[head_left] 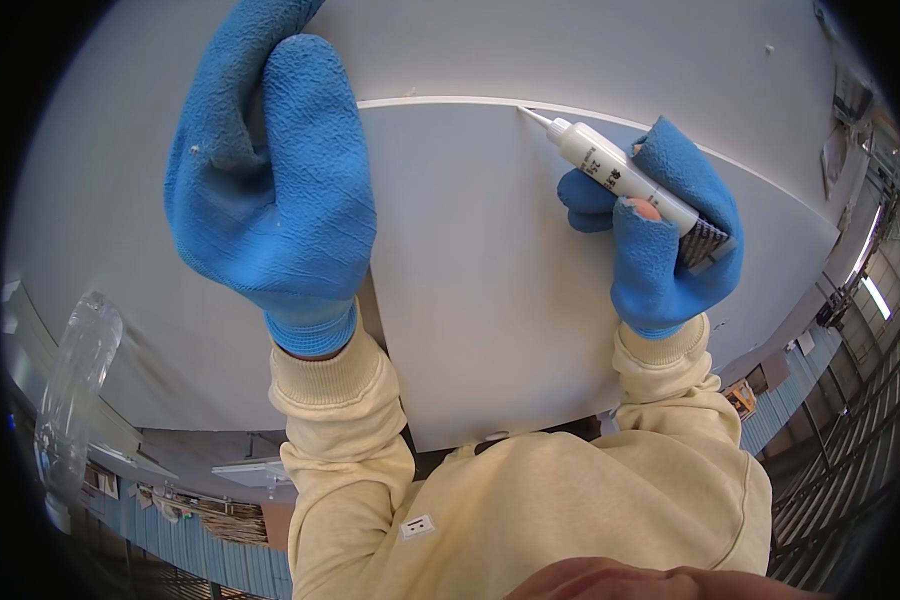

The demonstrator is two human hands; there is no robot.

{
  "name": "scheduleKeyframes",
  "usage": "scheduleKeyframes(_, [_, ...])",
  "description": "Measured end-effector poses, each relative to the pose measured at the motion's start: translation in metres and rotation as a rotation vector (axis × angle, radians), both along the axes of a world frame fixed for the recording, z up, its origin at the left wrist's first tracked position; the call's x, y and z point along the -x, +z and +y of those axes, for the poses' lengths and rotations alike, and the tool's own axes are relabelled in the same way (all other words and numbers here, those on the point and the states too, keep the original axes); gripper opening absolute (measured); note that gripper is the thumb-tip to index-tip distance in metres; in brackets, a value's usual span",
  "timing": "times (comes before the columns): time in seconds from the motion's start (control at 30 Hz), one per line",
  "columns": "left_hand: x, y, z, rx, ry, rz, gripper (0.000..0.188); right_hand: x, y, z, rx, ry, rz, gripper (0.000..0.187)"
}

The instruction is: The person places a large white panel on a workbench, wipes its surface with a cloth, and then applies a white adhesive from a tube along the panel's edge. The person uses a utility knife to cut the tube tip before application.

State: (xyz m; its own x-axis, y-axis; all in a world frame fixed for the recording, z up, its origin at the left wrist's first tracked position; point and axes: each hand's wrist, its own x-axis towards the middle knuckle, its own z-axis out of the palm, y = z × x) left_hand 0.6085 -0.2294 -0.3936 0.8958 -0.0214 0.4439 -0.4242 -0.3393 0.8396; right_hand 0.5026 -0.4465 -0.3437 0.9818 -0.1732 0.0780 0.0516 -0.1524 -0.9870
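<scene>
My right hand (685, 230), in a blue glove with bare skin showing at the thumb tip, grips a slim white tube (610, 170) with dark print and a crimped end. The tube slants up and left, its thin pointed nozzle (535, 117) at the white edge of a pale grey panel (490, 270); whether it touches cannot be made out. On the left, my gloved left hand (280, 170) is raised above the panel's left side. Its thumb points up, and a finger arches past the upper border of the picture. Nothing shows between them.
A larger pale grey surface (570, 50) extends beyond the panel's far edge and to its left. At far left stands a clear plastic object (78, 390), perhaps a bottle. Blue corrugated sheeting (205, 545), stacked boards and metal framing (830, 480) line the background.
</scene>
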Motion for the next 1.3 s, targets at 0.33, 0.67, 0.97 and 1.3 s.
scheduleKeyframes(0.33, [0.001, 0.004, 0.003, -0.082, 0.014, 0.021, 0.026, -0.002, 0.001, 0.002, 0.026, 0.003, -0.009, 0.042])
scheduleKeyframes(0.67, [0.001, -0.004, 0.006, 0.065, -0.019, 0.029, 0.029, 0.002, -0.002, -0.002, 0.184, -0.016, -0.006, 0.041])
scheduleKeyframes(0.97, [0.005, 0.020, -0.008, -0.154, 0.075, 0.063, 0.026, 0.001, 0.002, 0.000, -0.049, -0.003, 0.033, 0.042])
scheduleKeyframes(1.3, [0.009, 0.028, -0.017, -0.220, 0.130, 0.069, 0.026, 0.002, 0.001, -0.001, -0.043, 0.015, 0.043, 0.041])
